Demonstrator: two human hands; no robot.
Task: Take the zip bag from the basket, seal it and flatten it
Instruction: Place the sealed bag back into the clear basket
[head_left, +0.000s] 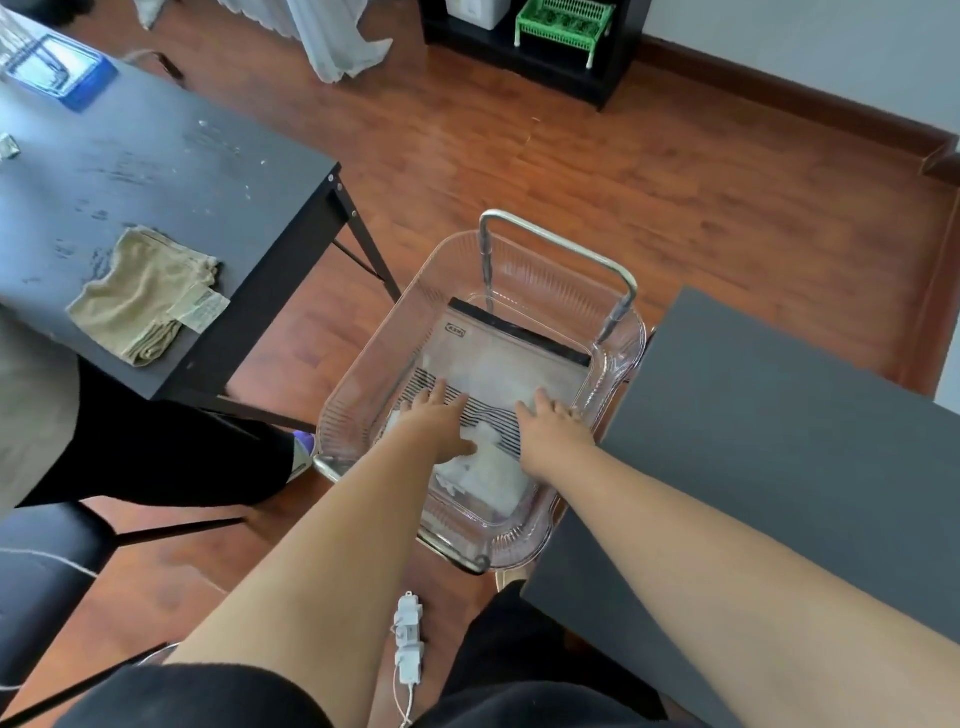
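Your left hand (439, 418) and right hand (553, 423), fingers spread flat, rest on the zip bag (511, 364) in the basket (363, 384); its dark zip strip lies toward one o'clock.

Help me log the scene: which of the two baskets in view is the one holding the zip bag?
The clear ribbed basket on the floor, where the left hand and right hand reach the zip bag. The green basket sits on the far shelf.

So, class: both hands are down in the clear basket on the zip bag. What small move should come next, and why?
Probably curl the fingers round the zip bag and lift it. The left hand and right hand lie flat on it, gripping nothing, and it still lies inside the basket.
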